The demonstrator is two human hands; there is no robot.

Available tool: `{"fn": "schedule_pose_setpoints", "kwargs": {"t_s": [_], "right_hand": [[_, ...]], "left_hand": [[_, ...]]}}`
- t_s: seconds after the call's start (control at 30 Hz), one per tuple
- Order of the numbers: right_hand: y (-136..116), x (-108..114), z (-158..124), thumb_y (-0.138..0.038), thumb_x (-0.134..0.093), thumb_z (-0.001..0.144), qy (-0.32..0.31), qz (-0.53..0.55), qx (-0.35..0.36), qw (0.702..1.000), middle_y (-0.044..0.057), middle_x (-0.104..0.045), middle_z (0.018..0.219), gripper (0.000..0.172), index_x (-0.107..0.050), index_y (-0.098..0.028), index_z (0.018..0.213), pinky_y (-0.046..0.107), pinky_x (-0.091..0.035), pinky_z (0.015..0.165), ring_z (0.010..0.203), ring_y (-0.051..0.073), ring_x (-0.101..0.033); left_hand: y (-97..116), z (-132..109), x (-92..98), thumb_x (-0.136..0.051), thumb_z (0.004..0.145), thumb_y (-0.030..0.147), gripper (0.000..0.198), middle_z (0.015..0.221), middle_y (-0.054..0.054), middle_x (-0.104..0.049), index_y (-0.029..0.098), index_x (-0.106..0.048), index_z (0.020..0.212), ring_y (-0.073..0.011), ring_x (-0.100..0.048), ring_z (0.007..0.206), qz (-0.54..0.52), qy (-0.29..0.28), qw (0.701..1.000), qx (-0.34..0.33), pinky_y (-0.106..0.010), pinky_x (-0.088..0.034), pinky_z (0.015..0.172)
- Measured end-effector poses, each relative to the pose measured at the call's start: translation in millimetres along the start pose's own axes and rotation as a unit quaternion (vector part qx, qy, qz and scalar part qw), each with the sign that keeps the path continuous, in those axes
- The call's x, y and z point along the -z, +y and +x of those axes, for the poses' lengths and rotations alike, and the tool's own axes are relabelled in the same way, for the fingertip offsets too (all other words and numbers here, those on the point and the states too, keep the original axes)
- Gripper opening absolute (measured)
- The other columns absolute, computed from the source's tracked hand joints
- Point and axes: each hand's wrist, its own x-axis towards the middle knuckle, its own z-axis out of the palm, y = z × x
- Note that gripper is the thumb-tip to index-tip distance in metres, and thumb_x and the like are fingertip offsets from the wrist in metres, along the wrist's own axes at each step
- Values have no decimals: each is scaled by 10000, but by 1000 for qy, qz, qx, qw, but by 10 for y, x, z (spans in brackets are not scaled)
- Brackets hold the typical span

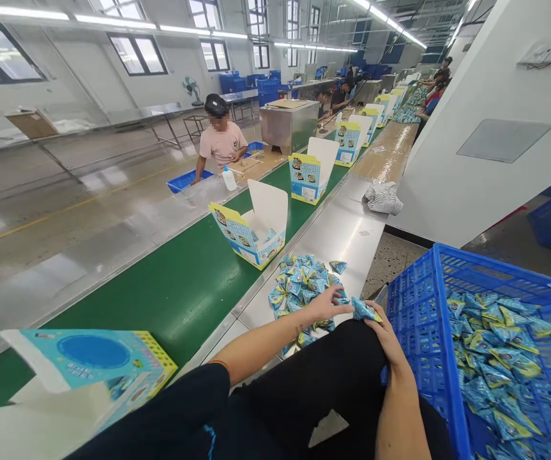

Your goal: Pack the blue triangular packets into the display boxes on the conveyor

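A pile of small blue and yellow triangular packets (299,281) lies on the steel ledge beside the green conveyor belt (174,287). My left hand (327,305) rests on the near edge of the pile, fingers curled onto packets. My right hand (386,337) sits over my black-trousered knee, its fingers pinching one packet (364,310). An open printed carton (252,231) stands on the belt just beyond the pile. Another carton (88,361) lies at the lower left.
A blue plastic crate (421,319) holding several more packets stands at my right. More open cartons (309,172) ride the belt farther on. A person in a pink shirt (220,142) sits across the belt; other workers sit far down. A striped cloth (383,197) lies on the ledge.
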Motion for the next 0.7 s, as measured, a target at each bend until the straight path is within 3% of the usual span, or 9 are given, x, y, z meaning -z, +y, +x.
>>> {"fn": "schedule_pose_setpoints", "kwargs": {"t_s": [0.07, 0.1, 0.2, 0.3, 0.4, 0.47, 0.5, 0.6, 0.7], "right_hand": [[20, 20, 2, -669, -698, 642, 12, 7, 5, 1000, 70, -560, 1357, 759, -607, -195, 1227, 320, -457, 1037, 1267, 277, -504], [28, 26, 3, -673, -703, 642, 19, 12, 4, 1000, 73, -550, 1375, 775, -601, -194, 1242, 323, -461, 1043, 1272, 278, -506], [39, 27, 5, -657, -723, 647, 14, 35, -12, 999, 80, -541, 1395, 880, -539, -210, 1383, 330, -486, 1025, 1244, 265, -543], [7, 8, -15, -662, -734, 664, -23, 66, -50, 996, 82, -629, 1230, 1130, -287, -225, 1605, 348, -499, 1006, 1127, 241, -610], [-54, -12, -56, -702, -720, 666, -35, 83, -68, 994, 65, -670, 1057, 1298, -65, -186, 1661, 375, -473, 1052, 1078, 237, -633], [-85, -20, -75, -721, -702, 660, -33, 78, -73, 994, 72, -673, 1045, 1284, -108, -162, 1652, 381, -465, 1062, 1084, 244, -633], [-92, -22, -78, -721, -694, 661, -34, 69, -75, 994, 78, -674, 1052, 1244, -171, -155, 1638, 380, -464, 1064, 1096, 249, -629], [-72, -19, -50, -715, -666, 669, -36, 43, -68, 996, 88, -675, 1063, 1087, -366, -151, 1548, 381, -452, 1082, 1124, 262, -621], [-18, -16, 0, -717, -656, 654, -44, 40, -75, 995, 93, -673, 1062, 1030, -434, -155, 1489, 391, -445, 1092, 1112, 270, -625]], "left_hand": [[-91, 154, -258, -994, 510, 431, 877, 1156, -90, -663, 186, -594, 1251, -198, -638, 1002, 13, -86, 996, -28, -326, -507, 897], [-134, 224, -349, -986, 528, 444, 838, 1097, -76, -676, 175, -595, 1219, -190, -644, 980, -2, -102, 994, -44, -330, -506, 914], [-276, 345, -474, -977, 558, 414, 698, 977, -42, -692, 156, -604, 1088, -169, -661, 921, -74, -83, 991, -69, -324, -508, 926], [-341, 328, -382, -971, 580, 345, 594, 916, -23, -699, 151, -602, 1004, -135, -654, 813, -148, -24, 987, -59, -274, -514, 814], [-173, 286, -15, -920, 685, 308, 500, 943, -58, -702, 144, -576, 1009, -127, -638, 693, -267, 120, 956, -11, -231, -463, 611], [52, 292, 398, -850, 780, 289, 412, 938, -83, -683, 141, -540, 1005, -128, -628, 649, -381, 259, 888, 12, -215, -399, 523], [173, 304, 638, -762, 875, 342, 339, 973, -81, -672, 149, -525, 1021, -106, -626, 668, -398, 297, 868, -7, -196, -394, 522], [430, 320, 1328, -533, 1015, 431, 264, 1153, -84, -654, 184, -515, 1106, -88, -667, 859, -397, 351, 845, -77, -174, -487, 648], [359, 216, 1695, -600, 953, 447, 322, 1170, -90, -656, 177, -551, 1122, -116, -673, 875, -286, 341, 889, -103, -199, -488, 655]]}}
